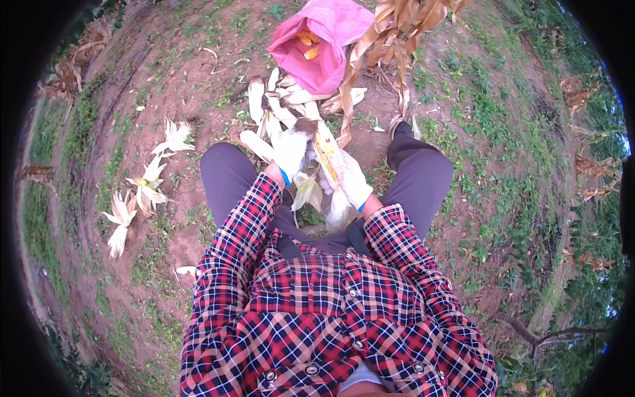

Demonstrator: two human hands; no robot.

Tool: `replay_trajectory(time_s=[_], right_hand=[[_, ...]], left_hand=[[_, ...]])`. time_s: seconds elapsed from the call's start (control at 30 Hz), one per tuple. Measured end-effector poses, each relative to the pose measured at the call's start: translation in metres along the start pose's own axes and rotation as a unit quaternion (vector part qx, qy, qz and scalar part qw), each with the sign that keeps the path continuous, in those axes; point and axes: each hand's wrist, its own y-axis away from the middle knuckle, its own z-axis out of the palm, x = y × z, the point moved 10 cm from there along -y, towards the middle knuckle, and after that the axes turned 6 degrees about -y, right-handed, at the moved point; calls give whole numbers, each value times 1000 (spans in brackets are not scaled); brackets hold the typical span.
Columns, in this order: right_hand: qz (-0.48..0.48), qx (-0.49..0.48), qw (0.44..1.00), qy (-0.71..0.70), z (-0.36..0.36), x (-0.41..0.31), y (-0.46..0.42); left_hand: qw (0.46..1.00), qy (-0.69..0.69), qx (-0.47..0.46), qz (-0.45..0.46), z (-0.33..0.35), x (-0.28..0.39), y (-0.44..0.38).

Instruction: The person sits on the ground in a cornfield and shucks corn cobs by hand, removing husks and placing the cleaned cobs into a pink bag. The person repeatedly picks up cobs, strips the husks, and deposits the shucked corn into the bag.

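Observation:
My right hand (350, 179), in a white glove with a blue cuff, grips an ear of corn (326, 158) whose husk is partly peeled back, baring yellow kernels. Loosened husk leaves (339, 208) hang below it. At the ear's tip, my left hand (291, 149), gloved the same way, is closed on dark brown corn silk (305, 126) and husk. Just beyond my hands lies a pile of corn ears in pale husks (283, 110). Behind that pile, an open pink sack (325, 74) holds several bare orange ears (310, 43).
Dry corn stalks with brown leaves (392, 37) rise at the sack's right. Removed husks (146, 186) lie on the soil to my left. My bent knees flank the work. A bare branch (533, 340) shows at the lower right among green plants.

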Motion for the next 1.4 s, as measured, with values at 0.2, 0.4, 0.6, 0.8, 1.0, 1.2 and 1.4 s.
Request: replay_trajectory(time_s=[0.2, 0.4, 0.6, 0.8, 1.0, 1.2, 1.4], right_hand=[[46, -1, 998, -37, 18, 1, 4], [-18, -57, 994, 94, 36, -13, 6], [-176, -83, 926, 323, 60, -48, 22], [-207, 152, 913, 318, 5, -57, 18], [-120, 141, 973, 136, -19, -28, -10], [-139, 288, 945, -71, -72, -38, 3], [-62, 256, 955, -136, -78, -63, -8]], left_hand=[[988, -118, -83, 62, 21, 47, 35], [998, 0, -62, 27, 0, 26, 5], [985, 67, -155, -46, 10, -30, 8], [988, 137, 50, -47, -6, -25, -4], [998, 45, 24, -23, 20, -24, 9], [979, 123, 160, 30, -60, -5, 9], [972, 170, 153, 53, -99, 25, -10]])
